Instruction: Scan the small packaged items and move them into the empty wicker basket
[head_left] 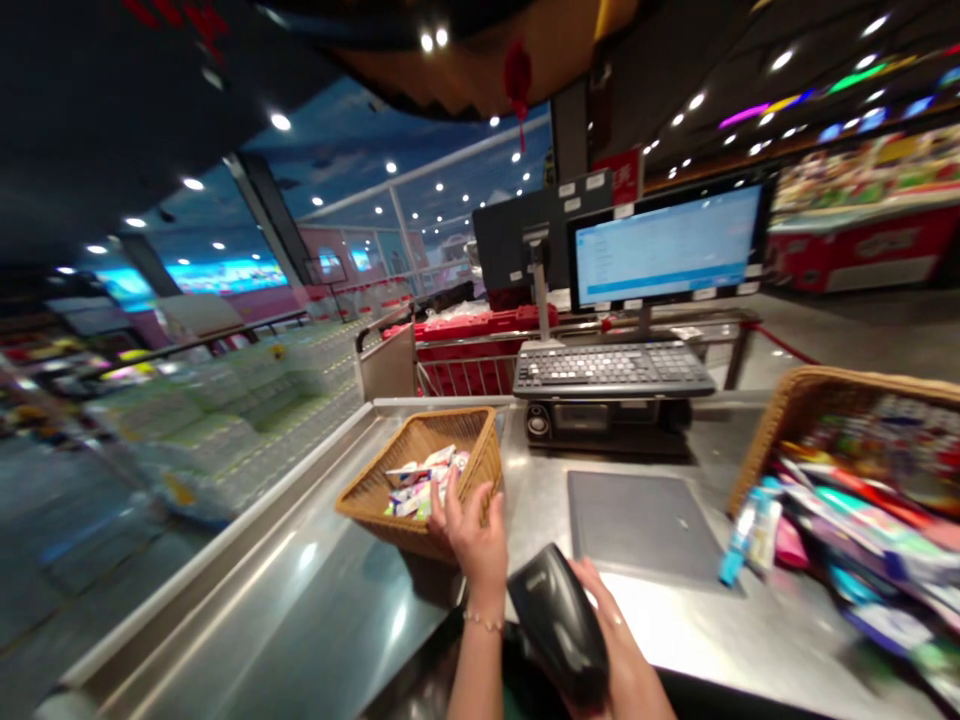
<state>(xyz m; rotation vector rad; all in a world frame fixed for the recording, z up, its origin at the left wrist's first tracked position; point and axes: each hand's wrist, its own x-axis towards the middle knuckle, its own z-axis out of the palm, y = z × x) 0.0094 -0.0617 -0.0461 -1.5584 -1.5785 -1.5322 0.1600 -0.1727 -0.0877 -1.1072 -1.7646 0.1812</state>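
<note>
My left hand [472, 532] reaches over the near rim of a small wicker basket [375, 490] on the steel checkout counter, fingers spread and curled down among the small packets [424, 480] inside. Whether it grips one is hidden. My right hand [619, 650] is wrapped around a black handheld barcode scanner [559, 620], held low near my body, just right of the left wrist.
A grey flat scanner plate [645, 525] lies in the counter. Behind it sit a keyboard [611, 368] and a lit monitor [667, 250]. A larger wicker basket [787, 420] full of colourful packets stands at the right. Red shopping baskets [472, 340] sit beyond.
</note>
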